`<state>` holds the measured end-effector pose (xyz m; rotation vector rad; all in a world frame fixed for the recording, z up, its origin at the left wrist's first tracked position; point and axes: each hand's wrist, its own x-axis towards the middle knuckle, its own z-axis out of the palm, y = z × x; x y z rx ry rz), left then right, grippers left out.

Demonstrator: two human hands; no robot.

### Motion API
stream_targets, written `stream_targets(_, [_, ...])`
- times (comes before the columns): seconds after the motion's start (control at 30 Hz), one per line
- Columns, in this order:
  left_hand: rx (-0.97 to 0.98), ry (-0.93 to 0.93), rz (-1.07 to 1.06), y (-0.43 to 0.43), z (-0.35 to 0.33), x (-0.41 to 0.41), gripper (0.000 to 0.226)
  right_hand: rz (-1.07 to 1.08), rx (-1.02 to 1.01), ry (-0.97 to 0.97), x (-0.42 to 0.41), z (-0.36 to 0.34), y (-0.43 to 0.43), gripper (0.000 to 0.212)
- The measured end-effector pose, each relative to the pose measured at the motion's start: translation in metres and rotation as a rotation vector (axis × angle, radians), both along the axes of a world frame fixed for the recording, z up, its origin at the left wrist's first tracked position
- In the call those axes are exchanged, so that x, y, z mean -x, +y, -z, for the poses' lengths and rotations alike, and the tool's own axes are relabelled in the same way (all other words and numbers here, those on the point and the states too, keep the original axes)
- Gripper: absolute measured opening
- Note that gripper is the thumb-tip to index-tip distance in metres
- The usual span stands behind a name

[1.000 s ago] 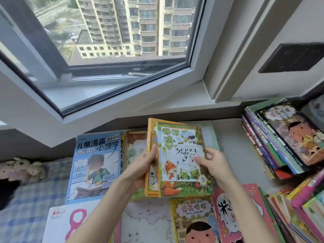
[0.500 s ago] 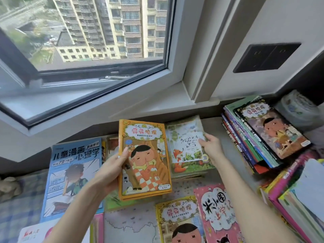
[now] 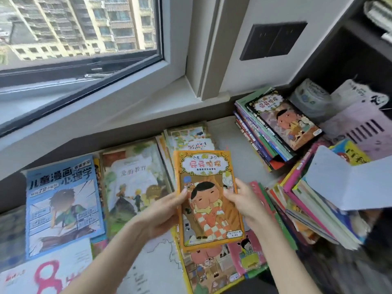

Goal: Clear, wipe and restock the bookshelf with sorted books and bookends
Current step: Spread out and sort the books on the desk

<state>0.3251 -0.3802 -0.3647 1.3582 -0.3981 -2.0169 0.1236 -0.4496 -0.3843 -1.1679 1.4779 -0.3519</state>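
An orange picture book (image 3: 209, 200) with a cartoon child on its cover is held between both hands above the spread of books. My left hand (image 3: 163, 211) grips its left edge, thumb on the cover. My right hand (image 3: 241, 200) holds its right edge. Behind it lies the green fox book (image 3: 191, 136) on a small pile. A blue comic book (image 3: 62, 209) and a pale illustrated book (image 3: 133, 179) lie flat to the left. The dark bookshelf (image 3: 347, 52) stands at the right.
A slanted stack of books (image 3: 273, 128) sits at the right by the wall. More books (image 3: 314, 204) are piled at the lower right under a white sheet (image 3: 347, 181). A lilac basket (image 3: 364, 128) stands near the shelf. The window sill (image 3: 148, 98) runs behind.
My right hand let go of the fox book, left on the far pile, and came back to the orange book's right edge. The orange book moved right; the view turned right.
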Motion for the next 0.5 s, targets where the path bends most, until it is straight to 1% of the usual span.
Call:
stream_targets(0.07, [-0.032, -0.032, 0.098, 0.017, 0.009, 0.006, 0.037, 0.01, -0.069, 0.047, 0.018, 0.014, 0.021, 0.038])
stream_targets(0.17, [-0.081, -0.049, 0.197, 0.046, 0.029, 0.009, 0.034, -0.043, -0.108, 0.149, 0.027, 0.032, 0.048, 0.046])
stream_targets(0.27, [-0.168, -0.1, 0.19, 0.066, 0.046, 0.01, 0.034, -0.103, -0.099, 0.17, 0.015, 0.039, 0.069, 0.035])
stream_targets(0.3, [-0.189, -0.136, 0.216, 0.071, 0.049, 0.009, 0.035, -0.144, -0.079, 0.212, 0.01, 0.04, 0.074, 0.032])
stream_targets(0.33, [-0.202, -0.2, 0.291, 0.073, 0.052, 0.007, 0.039, -0.204, -0.058, 0.281, 0.007, 0.043, 0.077, 0.027])
stream_targets(0.37, [-0.221, -0.29, 0.425, 0.074, 0.054, 0.005, 0.047, -0.287, -0.028, 0.365, 0.003, 0.047, 0.079, 0.027])
stream_targets(0.43, [-0.268, -0.531, 0.733, 0.07, 0.052, 0.002, 0.066, -0.458, 0.049, 0.594, -0.002, 0.044, 0.077, 0.03])
stream_targets(0.47, [-0.27, -0.654, 0.84, 0.064, 0.049, -0.001, 0.069, -0.475, 0.119, 0.704, -0.003, 0.037, 0.071, 0.031])
stream_targets(0.5, [-0.24, -0.764, 0.889, 0.057, 0.045, -0.002, 0.068, -0.434, 0.206, 0.784, -0.003, 0.028, 0.064, 0.031])
